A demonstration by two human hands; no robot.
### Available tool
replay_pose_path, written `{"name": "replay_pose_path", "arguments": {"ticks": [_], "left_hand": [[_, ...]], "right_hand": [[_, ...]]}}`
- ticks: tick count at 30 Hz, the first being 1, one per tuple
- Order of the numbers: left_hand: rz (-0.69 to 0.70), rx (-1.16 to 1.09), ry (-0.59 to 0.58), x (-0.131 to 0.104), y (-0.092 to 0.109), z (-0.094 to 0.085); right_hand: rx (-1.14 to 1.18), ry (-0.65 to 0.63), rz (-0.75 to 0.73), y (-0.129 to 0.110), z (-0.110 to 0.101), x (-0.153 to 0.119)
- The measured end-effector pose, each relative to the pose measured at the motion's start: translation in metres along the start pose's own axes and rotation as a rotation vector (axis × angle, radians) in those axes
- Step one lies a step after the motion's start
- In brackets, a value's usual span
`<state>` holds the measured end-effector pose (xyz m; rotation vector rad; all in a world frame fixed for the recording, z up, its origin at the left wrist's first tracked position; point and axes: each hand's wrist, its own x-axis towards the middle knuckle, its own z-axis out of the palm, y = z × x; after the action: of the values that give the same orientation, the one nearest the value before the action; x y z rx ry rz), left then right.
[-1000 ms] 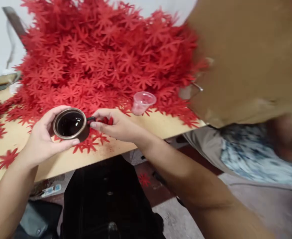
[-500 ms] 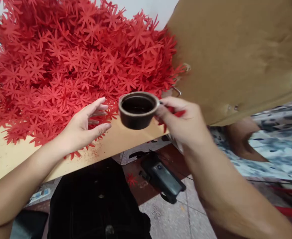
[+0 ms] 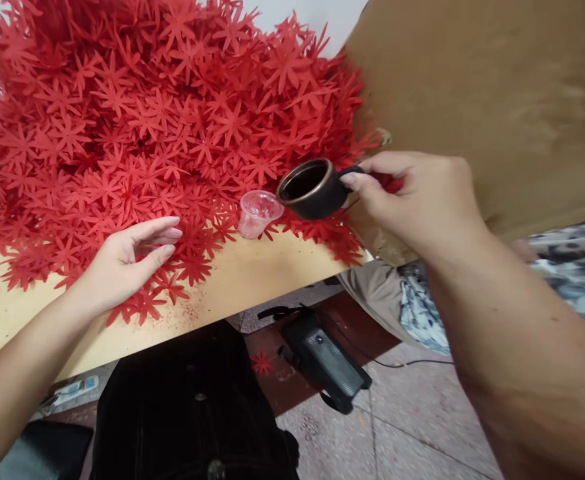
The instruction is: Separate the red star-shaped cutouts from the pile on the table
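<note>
My right hand [image 3: 412, 193] pinches the handle of a dark brown cup [image 3: 317, 207], which is tilted to the left in the air. The cup's inside looks dark; what it holds I cannot make out. Just left of its rim, a small clear plastic cup [image 3: 255, 223] stands on the table, with pinkish-white stuff in it. My left hand [image 3: 127, 257] is empty, fingers apart, over the near edge of a large heap of red star-shaped cutouts [image 3: 172, 120].
The heap covers the back of the pale wooden table [image 3: 232, 277]. At the right stands a big brown board [image 3: 482, 113], with a person's patterned clothing [image 3: 567, 287] below it. Under the table edge lie a black-grey device [image 3: 330, 360] and a cable [image 3: 402, 365].
My right hand has carried the brown cup right and up and tipped it leftward, uncovering the clear plastic cup. My left hand has drawn back to the left.
</note>
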<state>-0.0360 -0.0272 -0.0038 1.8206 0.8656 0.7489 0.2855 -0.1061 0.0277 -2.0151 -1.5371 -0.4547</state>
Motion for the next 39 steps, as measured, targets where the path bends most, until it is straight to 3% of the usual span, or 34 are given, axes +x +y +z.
{"name": "replay_pose_path", "arguments": {"ticks": [11,16,24,32,39], "left_hand": [[-0.006,0.114,0.018,-0.006,-0.005,-0.009],[0.013,0.16,0.022,-0.007,-0.007,-0.01],[0.078,0.284,0.004,-0.008,-0.008,-0.011],[0.164,0.408,-0.003,-0.007,-0.008,-0.01],[0.312,0.383,0.019,0.006,-0.005,0.006]], "right_hand": [[-0.419,-0.159,-0.174,-0.014,-0.004,0.008],[-0.538,-0.181,-0.24,-0.024,-0.005,0.012],[-0.716,-0.332,-0.394,-0.047,-0.011,0.02],[-0.76,-0.3,-0.577,-0.059,-0.014,0.027],[-0.667,-0.214,-0.463,-0.066,-0.024,0.029]]}}
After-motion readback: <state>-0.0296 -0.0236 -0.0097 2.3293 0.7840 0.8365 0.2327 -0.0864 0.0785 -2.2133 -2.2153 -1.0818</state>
